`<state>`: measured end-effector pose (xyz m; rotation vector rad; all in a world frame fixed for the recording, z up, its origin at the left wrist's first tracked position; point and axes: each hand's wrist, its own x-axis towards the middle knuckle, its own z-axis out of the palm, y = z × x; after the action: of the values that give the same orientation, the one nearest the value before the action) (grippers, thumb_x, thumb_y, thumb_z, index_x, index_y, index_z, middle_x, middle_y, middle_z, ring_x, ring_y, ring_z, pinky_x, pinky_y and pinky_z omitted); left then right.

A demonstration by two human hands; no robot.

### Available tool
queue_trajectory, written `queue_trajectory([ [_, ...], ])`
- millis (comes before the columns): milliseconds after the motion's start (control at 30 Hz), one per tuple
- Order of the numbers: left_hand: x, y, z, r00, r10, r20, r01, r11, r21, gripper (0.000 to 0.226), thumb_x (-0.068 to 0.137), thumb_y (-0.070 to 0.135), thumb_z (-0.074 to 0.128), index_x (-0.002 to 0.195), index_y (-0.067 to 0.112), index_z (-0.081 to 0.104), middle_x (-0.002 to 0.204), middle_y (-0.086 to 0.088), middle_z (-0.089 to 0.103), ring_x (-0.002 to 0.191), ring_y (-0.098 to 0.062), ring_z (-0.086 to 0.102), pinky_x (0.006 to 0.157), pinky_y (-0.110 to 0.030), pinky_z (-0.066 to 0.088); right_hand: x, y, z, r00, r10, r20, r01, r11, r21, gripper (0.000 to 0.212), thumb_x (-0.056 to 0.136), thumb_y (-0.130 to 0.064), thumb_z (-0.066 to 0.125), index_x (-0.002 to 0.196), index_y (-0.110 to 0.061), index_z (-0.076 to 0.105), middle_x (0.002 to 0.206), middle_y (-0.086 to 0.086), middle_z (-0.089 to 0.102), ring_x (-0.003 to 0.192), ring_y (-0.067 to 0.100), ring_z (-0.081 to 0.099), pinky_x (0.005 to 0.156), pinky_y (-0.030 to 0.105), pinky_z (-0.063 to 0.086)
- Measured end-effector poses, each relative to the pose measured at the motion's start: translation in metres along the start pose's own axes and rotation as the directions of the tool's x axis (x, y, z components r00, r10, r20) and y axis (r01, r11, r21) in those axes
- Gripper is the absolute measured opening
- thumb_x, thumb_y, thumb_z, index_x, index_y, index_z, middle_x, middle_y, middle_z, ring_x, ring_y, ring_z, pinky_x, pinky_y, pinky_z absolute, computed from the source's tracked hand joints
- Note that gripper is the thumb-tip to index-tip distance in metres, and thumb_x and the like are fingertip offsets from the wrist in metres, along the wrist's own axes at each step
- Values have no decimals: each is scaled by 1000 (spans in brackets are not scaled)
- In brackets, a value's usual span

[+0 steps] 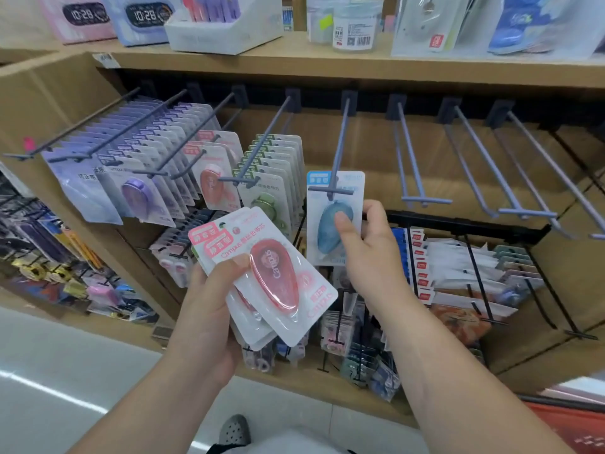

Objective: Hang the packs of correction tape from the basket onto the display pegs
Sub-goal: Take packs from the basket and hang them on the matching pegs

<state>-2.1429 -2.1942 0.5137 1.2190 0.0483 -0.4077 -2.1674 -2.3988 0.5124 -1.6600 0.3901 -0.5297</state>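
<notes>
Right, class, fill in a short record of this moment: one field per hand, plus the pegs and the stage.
Left hand: grips a stack of red packs
Right hand: pinches a blue pack at the front end of a peg
Pegs to the right: bare
Stage: blue pack going on; red packs not yet hung

One view only here, worn on the head, looking forward and down from the aisle at the display pegs [339, 142], near enough that they fill the middle of the frame, with the wooden shelf [327, 65] crossing the far top. It's a wide lens: floor [65, 371] and a shoe [234, 429] show at the near edge, and the bowed far-left racks are perhaps too smeared to read.
</notes>
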Motion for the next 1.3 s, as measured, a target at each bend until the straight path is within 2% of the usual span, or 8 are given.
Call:
queue_trajectory([
  [200, 2, 6, -10, 1000, -4, 22, 5, 1000, -19, 92, 58, 48, 82, 144, 28, 57, 129, -8, 72, 106, -30, 74, 69, -41, 62, 53, 5, 6, 997, 30, -67, -40, 988, -151, 23, 106, -36, 51, 116, -15, 54, 102, -7, 65, 92, 14, 62, 68, 25, 47],
  [333, 3, 8, -12, 999, -3, 48, 5, 999, -41, 93, 60, 47, 82, 146, 22, 55, 121, -12, 70, 95, -30, 73, 58, -36, 59, 49, 14, 0, 991, 86, -104, -102, 981, -165, 26, 102, -44, 56, 120, -26, 50, 108, -13, 64, 103, 15, 64, 80, 32, 50],
  [500, 8, 6, -19, 999, -5, 42, 7, 999, -41, 92, 60, 46, 84, 145, 25, 54, 130, -14, 70, 112, -36, 72, 81, -48, 61, -8, 0, 6, 979, 0, -204, -18, 996, -85, 14, 97, -39, 62, 108, -33, 55, 108, -12, 62, 96, -3, 58, 87, 26, 49],
  [600, 11, 8, -23, 999, -4, 52, 6, 999, -45, 90, 59, 44, 84, 142, 25, 55, 129, -15, 71, 112, -37, 73, 86, -52, 62, -39, -23, 18, 999, 21, 37, -21, 1000, -17, 18, 85, -43, 72, 97, -32, 66, 89, -8, 67, 83, 8, 64, 74, 26, 56],
  [700, 12, 10, -27, 998, -22, 62, 26, 998, -60, 89, 58, 43, 84, 139, 18, 57, 124, -18, 73, 105, -36, 76, 76, -46, 64, -51, -38, 35, 929, 128, 346, -119, 992, -47, 52, 64, -60, 78, 110, -37, 68, 99, -10, 71, 92, 14, 69, 79, 30, 61],
  [767, 14, 13, -33, 996, -45, 76, 50, 996, -70, 82, 63, 38, 83, 138, 17, 59, 121, -18, 74, 101, -36, 77, 72, -43, 64, -54, -42, 48, 892, 171, 418, -165, 985, -51, 44, 72, -54, 79, 110, -35, 70, 103, -10, 75, 93, 13, 73, 81, 36, 63],
  [1067, 32, 45, -80, 966, -156, 207, 175, 982, -76, 79, 67, 40, 90, 139, 26, 59, 126, -17, 74, 107, -40, 75, 76, -52, 62, -64, -41, 121, 941, 194, 277, -250, 951, 180, 25, 92, -37, 74, 112, -23, 71, 110, 5, 76, 102, 31, 73, 92, 59, 56],
  [1300, 52, 72, -136, 923, -178, 341, 195, 981, -16, 78, 66, 36, 93, 137, 25, 63, 130, -15, 73, 113, -41, 72, 84, -54, 63, -72, -38, 180, 964, 217, 155, -259, 902, 345, 29, 78, -38, 79, 103, -25, 74, 106, 13, 75, 94, 30, 72, 81, 46, 55],
])
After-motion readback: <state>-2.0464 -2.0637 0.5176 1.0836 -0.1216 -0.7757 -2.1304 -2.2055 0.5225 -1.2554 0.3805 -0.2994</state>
